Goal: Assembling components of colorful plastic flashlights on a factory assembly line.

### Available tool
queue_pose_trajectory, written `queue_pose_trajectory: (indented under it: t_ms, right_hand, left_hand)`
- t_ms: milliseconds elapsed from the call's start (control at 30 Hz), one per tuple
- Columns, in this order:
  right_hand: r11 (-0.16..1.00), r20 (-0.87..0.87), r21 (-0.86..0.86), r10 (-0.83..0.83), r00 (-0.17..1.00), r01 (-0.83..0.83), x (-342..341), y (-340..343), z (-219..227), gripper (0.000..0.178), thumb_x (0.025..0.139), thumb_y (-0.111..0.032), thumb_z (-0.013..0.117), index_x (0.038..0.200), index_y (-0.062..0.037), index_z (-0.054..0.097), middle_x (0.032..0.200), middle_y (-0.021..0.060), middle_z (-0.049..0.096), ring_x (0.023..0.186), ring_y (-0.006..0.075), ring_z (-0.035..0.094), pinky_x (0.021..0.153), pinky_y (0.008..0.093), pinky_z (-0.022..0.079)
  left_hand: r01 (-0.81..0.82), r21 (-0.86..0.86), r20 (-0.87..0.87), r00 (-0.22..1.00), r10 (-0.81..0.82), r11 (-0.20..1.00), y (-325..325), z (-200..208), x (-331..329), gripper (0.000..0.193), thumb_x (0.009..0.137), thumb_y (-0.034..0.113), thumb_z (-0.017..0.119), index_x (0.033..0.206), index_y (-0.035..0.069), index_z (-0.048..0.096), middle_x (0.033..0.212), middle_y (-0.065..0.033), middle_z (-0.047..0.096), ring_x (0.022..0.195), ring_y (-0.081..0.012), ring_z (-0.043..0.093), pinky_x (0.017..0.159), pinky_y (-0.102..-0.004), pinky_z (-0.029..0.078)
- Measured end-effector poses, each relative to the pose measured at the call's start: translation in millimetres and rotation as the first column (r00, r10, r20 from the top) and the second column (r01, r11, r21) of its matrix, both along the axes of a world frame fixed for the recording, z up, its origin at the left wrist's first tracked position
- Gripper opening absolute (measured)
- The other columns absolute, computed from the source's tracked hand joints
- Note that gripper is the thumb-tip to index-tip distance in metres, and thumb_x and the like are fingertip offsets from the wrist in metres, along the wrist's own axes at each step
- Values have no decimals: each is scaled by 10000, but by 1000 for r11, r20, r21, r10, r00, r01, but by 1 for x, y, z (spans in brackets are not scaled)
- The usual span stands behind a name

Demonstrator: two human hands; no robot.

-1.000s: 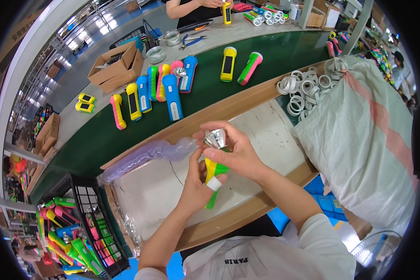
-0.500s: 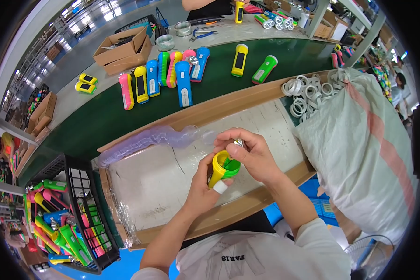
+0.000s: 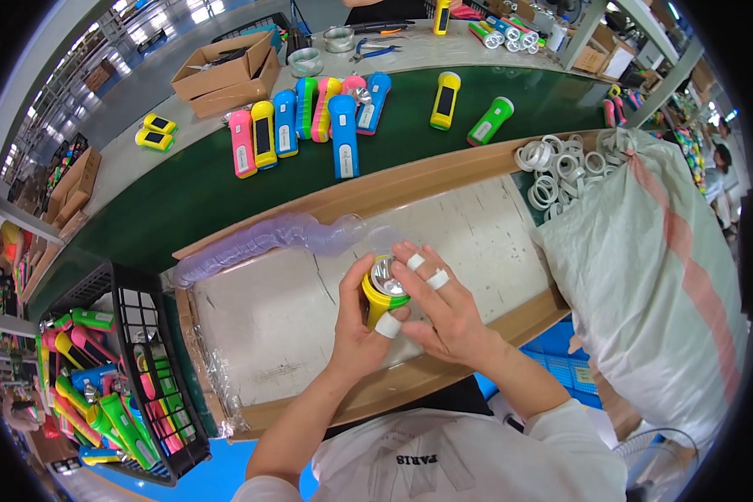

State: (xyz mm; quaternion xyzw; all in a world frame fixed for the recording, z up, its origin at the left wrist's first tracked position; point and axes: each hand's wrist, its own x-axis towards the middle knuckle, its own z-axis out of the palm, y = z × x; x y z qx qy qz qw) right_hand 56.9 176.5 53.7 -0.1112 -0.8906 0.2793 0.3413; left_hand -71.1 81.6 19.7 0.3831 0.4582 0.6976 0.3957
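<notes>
I am wearing a white, short-sleeved T-shirt (image 3: 519, 452) with dark lettering (image 3: 417, 459) and a faint grey print (image 3: 397, 478) on its front. White bands (image 3: 387, 325) are circling one digit of my left hand (image 3: 357, 325) and two fingers (image 3: 424, 294) of my right hand (image 3: 454, 322).

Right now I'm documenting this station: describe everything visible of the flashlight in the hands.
The flashlight is yellow and green, plastic-looking, its round head tipped up. A shiny silver reflector sits in the head. The left hand grips the body; the right hand, fingers extended, meets the reflector's edge. It is above the pale tray, lower end hidden.
</notes>
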Motion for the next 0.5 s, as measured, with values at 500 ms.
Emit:
queue_pose_trajectory:
  t_ms: [500]
  right_hand:
    - [656, 54, -752, -26, 998, 57, 4, 62, -42, 484, 828, -158, 712, 1252, -32, 514, 1312, 220, 532, 1176, 383, 541, 953, 432, 465]
  left_hand:
    - [-53, 72, 162, 986, 41, 996, -2, -9, -13, 455, 813, 191, 665, 1211, 42, 501, 1152, -94, 563, 1042, -163, 553, 915, -289, 443]
